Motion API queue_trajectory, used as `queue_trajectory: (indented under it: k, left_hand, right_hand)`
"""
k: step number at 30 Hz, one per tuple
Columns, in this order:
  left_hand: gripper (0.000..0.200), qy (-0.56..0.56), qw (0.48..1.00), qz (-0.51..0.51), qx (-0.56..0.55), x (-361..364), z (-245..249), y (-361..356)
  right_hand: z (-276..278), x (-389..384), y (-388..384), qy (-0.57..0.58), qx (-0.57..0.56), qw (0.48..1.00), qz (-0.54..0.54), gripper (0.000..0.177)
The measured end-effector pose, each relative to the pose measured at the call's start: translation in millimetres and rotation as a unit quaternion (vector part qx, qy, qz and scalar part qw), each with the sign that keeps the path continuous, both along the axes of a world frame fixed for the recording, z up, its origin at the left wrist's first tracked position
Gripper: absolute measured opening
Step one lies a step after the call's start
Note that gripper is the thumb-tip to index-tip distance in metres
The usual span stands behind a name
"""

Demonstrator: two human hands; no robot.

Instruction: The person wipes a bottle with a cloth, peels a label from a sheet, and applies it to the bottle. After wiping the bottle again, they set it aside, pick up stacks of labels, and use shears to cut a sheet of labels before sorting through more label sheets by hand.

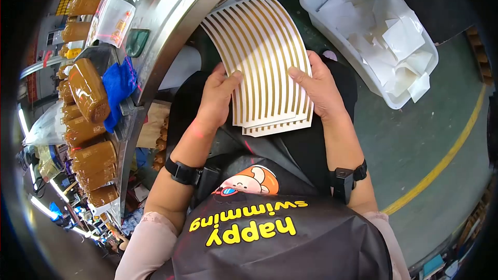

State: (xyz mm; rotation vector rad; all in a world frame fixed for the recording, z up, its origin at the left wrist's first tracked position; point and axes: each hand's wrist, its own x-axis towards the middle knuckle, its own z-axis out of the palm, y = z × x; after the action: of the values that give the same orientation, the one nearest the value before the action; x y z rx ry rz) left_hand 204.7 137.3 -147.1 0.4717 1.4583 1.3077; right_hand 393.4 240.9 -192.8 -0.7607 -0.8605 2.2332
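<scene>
Over my lap I hold a few stacked white sheets with gold stripes point(264, 67), slightly curved and not quite lined up at the lower edge. My left hand point(217, 93) grips their left edge, thumb on top and fingers underneath. On the opposite edge my right hand point(319, 85) has the same kind of grip, its thumb lying over the stripes. The fingers behind the sheets are mostly hidden.
At the left runs a metal-edged table point(168, 36) with a blue cloth point(118, 91) and a brown-wrapped package point(88, 91). A white plastic bin point(381, 96) holding paper scraps stands on the green floor at the right. A yellow line point(436, 168) crosses the floor.
</scene>
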Motion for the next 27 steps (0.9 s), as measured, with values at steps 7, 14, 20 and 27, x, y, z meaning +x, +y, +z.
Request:
queue_trajectory:
  k: [7, 14, 20, 27]
  left_hand:
    - [0.024, -0.064, 0.992, 0.109, -0.020, -4.8, -0.2, -1.0]
    - [0.020, -0.086, 0.990, 0.106, -0.018, -24.7, -13.0, -9.5]
    - [0.016, -0.159, 0.975, 0.123, -0.092, -21.4, -17.9, -9.8]
    - [0.021, -0.237, 0.954, 0.125, -0.136, -24.0, -14.5, -14.7]
  right_hand:
    - [-2.2, 4.0, 4.0, 0.011, -0.012, 1.000, -0.008, 0.030]
    - [-6.8, 6.0, 9.1, 0.034, -0.034, 0.999, -0.024, 0.033]
    - [-7.9, 7.5, 10.5, 0.005, -0.065, 0.998, -0.024, 0.032]
    - [-9.6, 6.7, 14.0, -0.054, -0.028, 0.998, -0.019, 0.039]
